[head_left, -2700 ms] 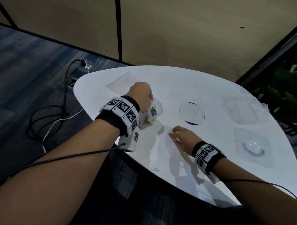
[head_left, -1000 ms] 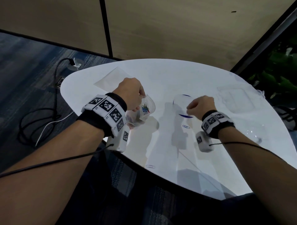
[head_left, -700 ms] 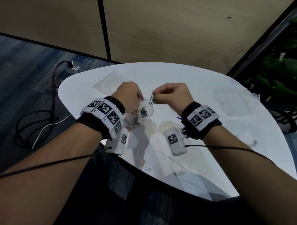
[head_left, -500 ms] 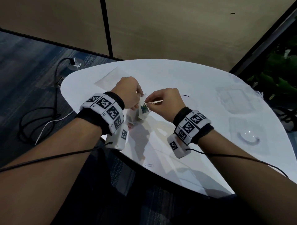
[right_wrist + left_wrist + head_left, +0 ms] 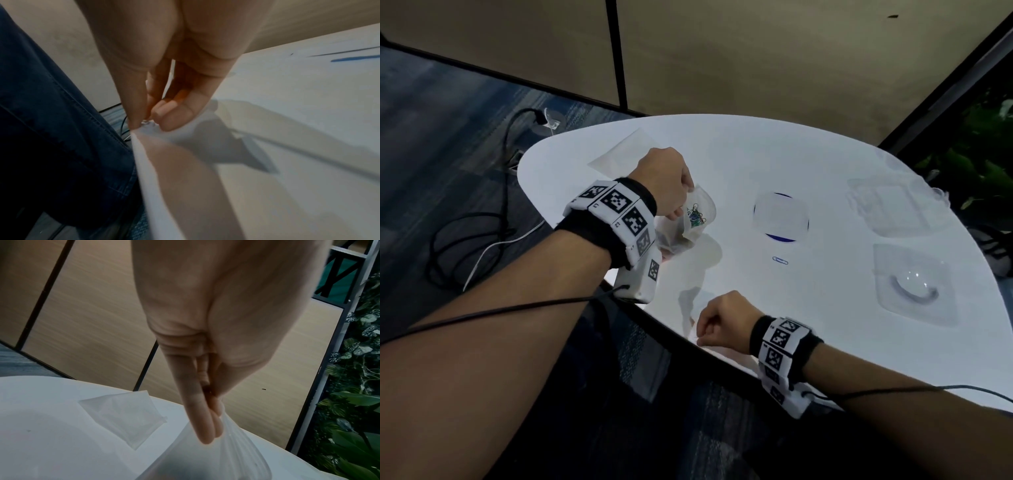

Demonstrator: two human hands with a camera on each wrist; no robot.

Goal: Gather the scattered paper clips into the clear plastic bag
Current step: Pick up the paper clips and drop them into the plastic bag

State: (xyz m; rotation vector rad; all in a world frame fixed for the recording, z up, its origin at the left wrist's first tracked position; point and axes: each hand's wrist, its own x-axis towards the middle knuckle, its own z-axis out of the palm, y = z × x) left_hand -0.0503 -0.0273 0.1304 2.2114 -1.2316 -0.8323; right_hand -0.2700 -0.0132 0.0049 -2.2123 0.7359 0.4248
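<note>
Now the right hand [image 5: 717, 320] had left the bag [image 5: 690, 222], pinching the lower-centre edge clip [image 5: 147, 123]; left hand [image 5: 666, 186] gripped the bag, blue clip [image 5: 780, 260] remained.

A white rounded table [image 5: 774, 154] stands on blue carpet [image 5: 431, 137], with tan wall panels [image 5: 756, 58] at twelve o'clock and green plants [image 5: 983, 154] at two.

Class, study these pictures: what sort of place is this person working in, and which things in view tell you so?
Probably an office or meeting area. A smooth white table stands on blue-grey carpet tiles, backed by tan partition panels in dark frames. Cables run to a floor socket, and leafy plants stand to the right.
</note>
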